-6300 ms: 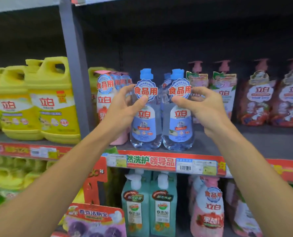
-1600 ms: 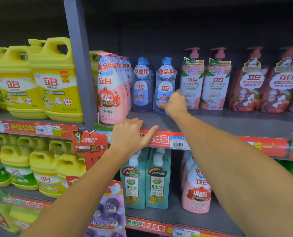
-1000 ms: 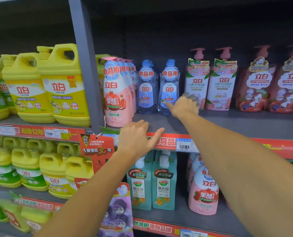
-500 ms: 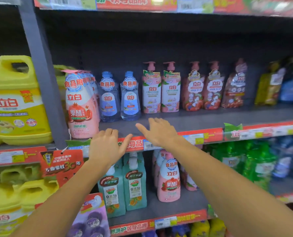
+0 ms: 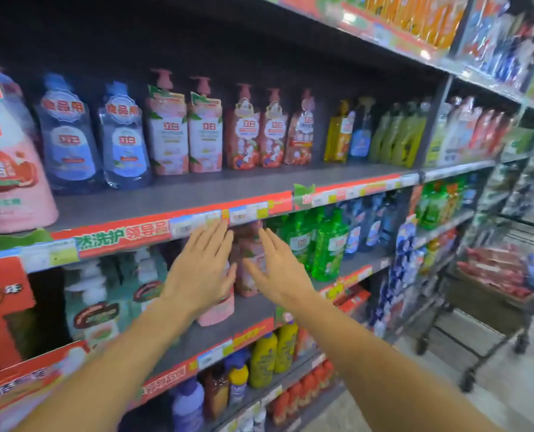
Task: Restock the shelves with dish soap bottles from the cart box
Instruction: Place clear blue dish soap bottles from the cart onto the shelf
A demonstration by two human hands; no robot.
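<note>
Two clear blue dish soap bottles [image 5: 67, 137] [image 5: 124, 138] stand side by side on the grey shelf [image 5: 197, 194], set back from its front edge. My left hand [image 5: 201, 269] and my right hand [image 5: 278, 269] hang in the air below that shelf's red price strip, fingers straight and spread, holding nothing. Both hands are apart from the blue bottles. At the right edge stands the cart [image 5: 493, 291] with a cardboard box [image 5: 477, 302] holding red packs.
Pink pump bottles [image 5: 186, 129] and red ones [image 5: 259, 132] stand right of the blue bottles. A large pink bottle [image 5: 7, 160] is at the far left. Green bottles [image 5: 318, 241] fill the shelf below. The aisle floor [image 5: 508, 406] lies at the lower right.
My hands let go of the two blue bottles, left them on the shelf and drew back below its edge. The view has swung right, bringing the cart into sight.
</note>
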